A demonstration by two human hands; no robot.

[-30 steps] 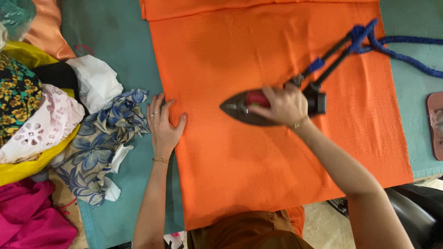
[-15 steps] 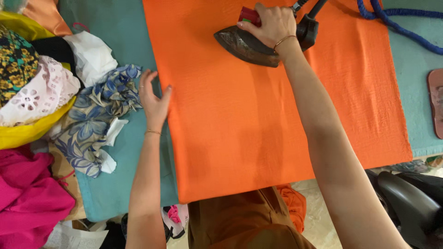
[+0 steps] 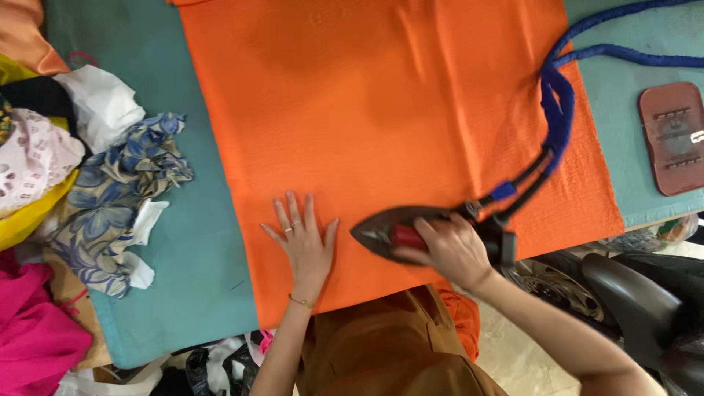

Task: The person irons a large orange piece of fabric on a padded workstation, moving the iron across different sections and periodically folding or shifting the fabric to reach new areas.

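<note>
Overhead, the head view shows a teal padded table (image 3: 183, 242) with a large orange cloth (image 3: 381, 110) spread flat across its middle. The near edge of the cloth hangs over the table's front edge, against the person's brown garment (image 3: 389, 352).

Right hand (image 3: 451, 249): fingers are closed around the red handle of a dark flat iron (image 3: 396, 235). The iron rests sole-down on the orange cloth, near the front edge, with its pointed tip directed toward the left hand. A black lead leaves the rear of the iron and joins a blue-wrapped cord (image 3: 561, 103), which runs up across the right part of the cloth and off toward the far right corner.

Left hand (image 3: 304, 238): it lies flat on the orange cloth, palm down, fingers spread and extended, gripping nothing. It sits just beside the iron's tip, apart from it. A ring shows on one finger and a thin bracelet on the wrist.

Surroundings: a blue-and-white floral fabric (image 3: 121, 198) lies crumpled on the teal surface to the left of the cloth, next to a white cloth (image 3: 103, 103) and a pile of mixed garments, including a pink one (image 3: 33, 330). A brown rectangular iron rest (image 3: 671, 136) sits on the table at the right, well apart from the iron.
</note>
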